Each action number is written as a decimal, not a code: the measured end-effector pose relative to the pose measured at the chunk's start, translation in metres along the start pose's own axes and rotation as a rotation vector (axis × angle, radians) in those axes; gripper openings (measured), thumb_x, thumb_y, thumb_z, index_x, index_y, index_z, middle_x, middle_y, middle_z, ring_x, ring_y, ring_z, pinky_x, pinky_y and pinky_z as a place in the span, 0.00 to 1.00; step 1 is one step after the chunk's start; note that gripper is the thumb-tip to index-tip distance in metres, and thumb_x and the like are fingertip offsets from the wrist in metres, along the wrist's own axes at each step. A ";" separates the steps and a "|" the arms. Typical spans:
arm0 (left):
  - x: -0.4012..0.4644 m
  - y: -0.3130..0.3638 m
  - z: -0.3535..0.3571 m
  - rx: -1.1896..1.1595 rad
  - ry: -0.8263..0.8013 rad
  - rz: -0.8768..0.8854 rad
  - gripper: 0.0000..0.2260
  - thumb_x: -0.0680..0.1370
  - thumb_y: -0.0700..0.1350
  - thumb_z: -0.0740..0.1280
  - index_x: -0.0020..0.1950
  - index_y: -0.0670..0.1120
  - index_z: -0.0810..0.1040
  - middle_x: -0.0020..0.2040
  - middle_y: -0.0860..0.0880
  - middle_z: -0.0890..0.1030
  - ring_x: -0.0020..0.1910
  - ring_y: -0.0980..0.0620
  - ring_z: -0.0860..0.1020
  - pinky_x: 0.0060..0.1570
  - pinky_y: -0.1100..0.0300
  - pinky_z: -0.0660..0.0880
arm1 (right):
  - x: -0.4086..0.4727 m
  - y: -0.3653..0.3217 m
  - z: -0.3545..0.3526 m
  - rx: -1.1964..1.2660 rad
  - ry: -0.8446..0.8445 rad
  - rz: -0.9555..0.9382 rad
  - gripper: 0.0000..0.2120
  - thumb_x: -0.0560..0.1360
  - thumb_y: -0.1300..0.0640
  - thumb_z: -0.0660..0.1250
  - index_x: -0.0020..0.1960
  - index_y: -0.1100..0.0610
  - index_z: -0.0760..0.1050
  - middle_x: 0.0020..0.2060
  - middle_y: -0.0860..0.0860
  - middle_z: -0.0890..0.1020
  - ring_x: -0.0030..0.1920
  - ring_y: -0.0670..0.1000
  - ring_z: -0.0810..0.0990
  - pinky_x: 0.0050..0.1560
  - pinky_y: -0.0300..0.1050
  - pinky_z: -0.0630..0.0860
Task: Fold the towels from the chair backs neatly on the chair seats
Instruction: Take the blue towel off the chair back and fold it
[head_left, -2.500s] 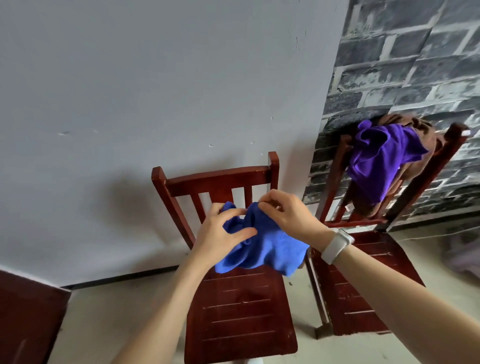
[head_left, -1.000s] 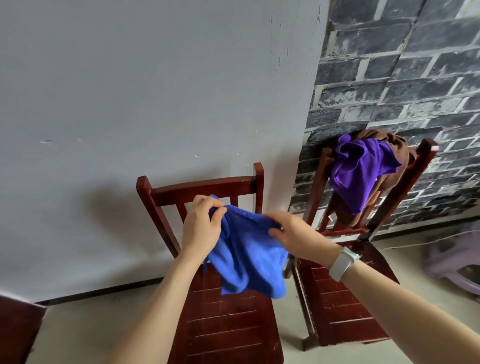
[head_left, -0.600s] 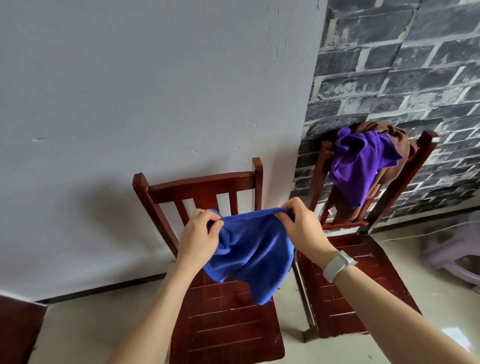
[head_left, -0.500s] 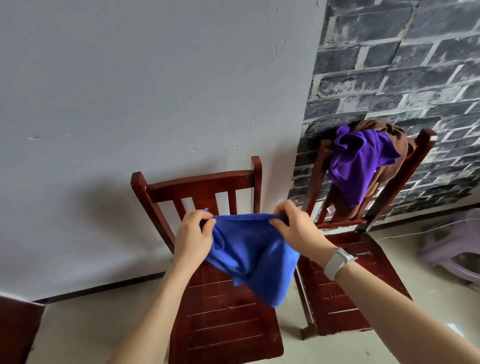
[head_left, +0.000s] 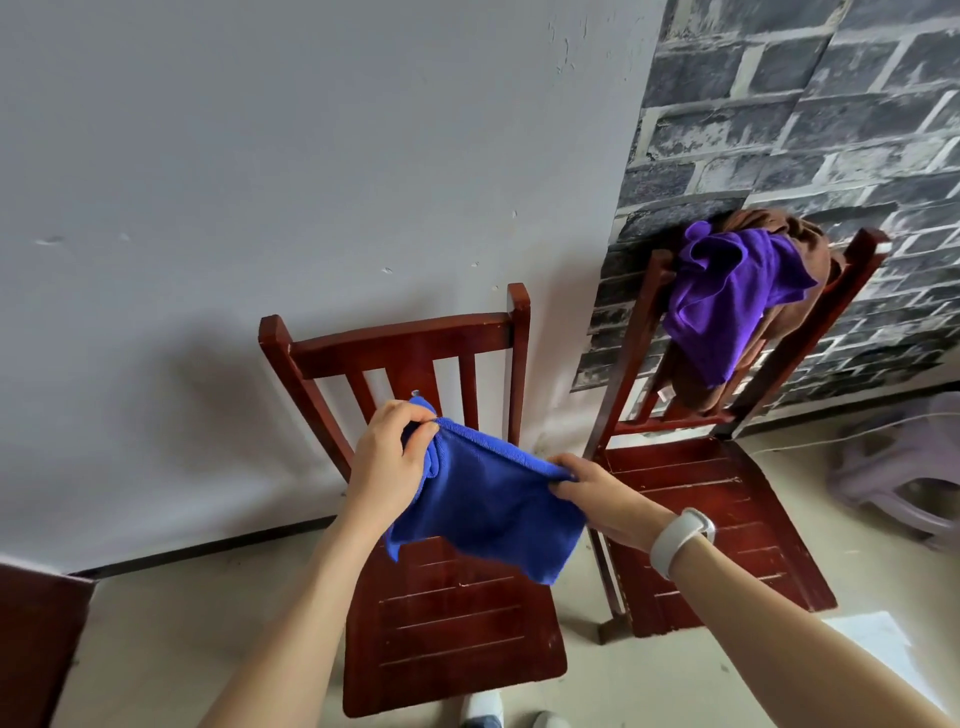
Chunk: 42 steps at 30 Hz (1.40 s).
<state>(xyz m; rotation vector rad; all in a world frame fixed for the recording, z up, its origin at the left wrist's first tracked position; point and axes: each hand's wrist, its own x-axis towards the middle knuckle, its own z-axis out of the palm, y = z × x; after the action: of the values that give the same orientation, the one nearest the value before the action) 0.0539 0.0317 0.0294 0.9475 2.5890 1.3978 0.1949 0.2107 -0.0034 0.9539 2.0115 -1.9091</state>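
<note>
I've got the blue towel (head_left: 488, 509) stretched btwn both hands above the seat of the near chair (head_left: 452, 623); left hand (head_left: 387, 462) pinches one top corner, fingers (head_left: 415, 441) curled round bunched cloth; right hand (head_left: 605, 493) pinches the other top corner, thumb on top; top edge runs taut, sloping down twd the right; rest of the cloth hangs loose, not touching the seat as far as I can tell; white wristband (head_left: 680, 540) on my right wrist. Second chair (head_left: 727, 530) stands just beside, on the right, w/ a purple towel (head_left: 727, 301) draped over a brown towel (head_left: 800, 234) on its back; pale stool (head_left: 904, 478) further right on the floor.
</note>
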 end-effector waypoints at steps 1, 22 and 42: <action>-0.001 -0.002 -0.001 -0.011 -0.004 -0.013 0.05 0.75 0.37 0.65 0.42 0.47 0.75 0.42 0.56 0.73 0.43 0.64 0.73 0.45 0.81 0.64 | 0.002 0.001 0.002 0.077 0.048 -0.046 0.11 0.76 0.69 0.55 0.51 0.59 0.73 0.47 0.59 0.78 0.50 0.58 0.77 0.51 0.51 0.75; -0.035 -0.090 -0.021 0.223 -0.228 -0.345 0.12 0.79 0.38 0.55 0.61 0.49 0.64 0.41 0.46 0.76 0.40 0.45 0.75 0.40 0.52 0.71 | 0.007 0.094 -0.052 -0.255 0.617 -0.043 0.10 0.75 0.66 0.59 0.52 0.59 0.75 0.44 0.55 0.78 0.45 0.54 0.75 0.45 0.44 0.68; -0.148 -0.103 0.014 0.224 -0.399 -0.405 0.15 0.66 0.28 0.69 0.44 0.46 0.78 0.52 0.47 0.67 0.51 0.52 0.70 0.54 0.68 0.61 | -0.046 0.172 -0.039 -0.388 0.545 -0.034 0.14 0.72 0.71 0.61 0.57 0.64 0.75 0.50 0.55 0.75 0.49 0.52 0.72 0.50 0.39 0.66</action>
<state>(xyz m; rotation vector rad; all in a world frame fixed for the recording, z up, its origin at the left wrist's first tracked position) 0.1280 -0.0790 -0.0933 0.5923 2.4687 0.7472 0.3403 0.2255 -0.1122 1.4360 2.5698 -1.2737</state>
